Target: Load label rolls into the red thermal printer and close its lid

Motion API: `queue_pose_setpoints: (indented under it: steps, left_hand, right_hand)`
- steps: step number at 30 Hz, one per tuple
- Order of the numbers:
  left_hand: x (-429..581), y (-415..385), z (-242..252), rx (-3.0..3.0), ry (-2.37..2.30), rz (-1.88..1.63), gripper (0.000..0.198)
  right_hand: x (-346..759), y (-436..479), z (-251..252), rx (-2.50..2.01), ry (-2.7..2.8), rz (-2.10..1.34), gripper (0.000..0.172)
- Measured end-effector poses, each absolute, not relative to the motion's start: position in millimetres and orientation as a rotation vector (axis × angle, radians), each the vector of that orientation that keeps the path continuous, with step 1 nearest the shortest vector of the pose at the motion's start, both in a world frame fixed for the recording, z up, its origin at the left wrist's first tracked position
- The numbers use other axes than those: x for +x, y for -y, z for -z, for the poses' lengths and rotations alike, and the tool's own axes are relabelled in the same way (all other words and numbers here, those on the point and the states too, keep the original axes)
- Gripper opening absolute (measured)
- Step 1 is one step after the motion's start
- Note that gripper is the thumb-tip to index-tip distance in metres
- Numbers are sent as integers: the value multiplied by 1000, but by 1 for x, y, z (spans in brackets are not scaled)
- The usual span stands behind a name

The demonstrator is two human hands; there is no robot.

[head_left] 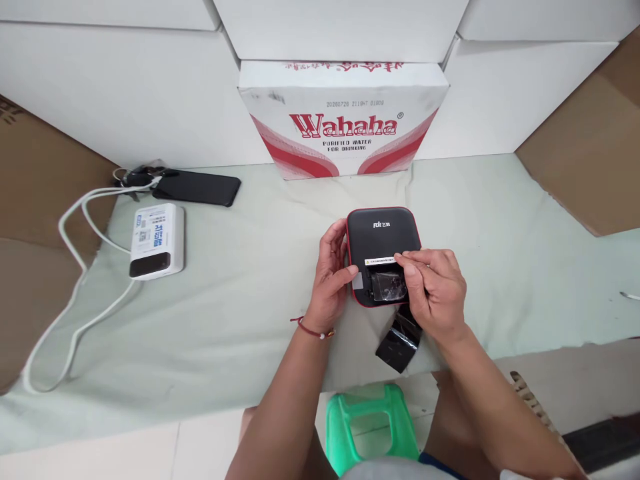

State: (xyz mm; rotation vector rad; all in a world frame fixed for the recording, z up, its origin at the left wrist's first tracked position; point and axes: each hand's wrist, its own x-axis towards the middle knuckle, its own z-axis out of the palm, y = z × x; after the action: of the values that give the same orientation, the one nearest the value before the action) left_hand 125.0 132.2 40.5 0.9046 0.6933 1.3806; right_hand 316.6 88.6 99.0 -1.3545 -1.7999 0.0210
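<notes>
A flat black square device [384, 241] with rounded corners, a red rim and white lettering lies on the cloth. My left hand [334, 270] grips its left side, thumb on top near a grey patch. Close to the near edge is an open recess holding a small clear plastic packet [387, 285]. A narrow white label strip [379, 261] runs along the recess. My right hand [435, 287] is closed in a pinch at the strip's right end, over the recess; what its fingertips hold is hidden. Below the device lies a glossy black piece [399, 341], partly under my right hand.
A white Wahaha carton [345, 127] stands behind the device. To the left are a white power bank [159, 240], a white cable [63, 227] and a black phone [197, 187]. A brown carton [590, 147] bounds the right side. Below the table edge is a green stool [337, 433].
</notes>
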Motion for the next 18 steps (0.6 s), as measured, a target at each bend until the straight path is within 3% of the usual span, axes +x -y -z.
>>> queue_pose_setpoints:
  steps: [8, 18]
  left_hand:
    - [123, -133, -41, 910, -780, -1378, 63]
    - [122, -130, -44, 931, -697, -1366, 86]
  right_hand:
    - [316, -81, -86, -1264, 1775, -24, 35]
    - [330, -71, -90, -1196, 1711, -56, 44]
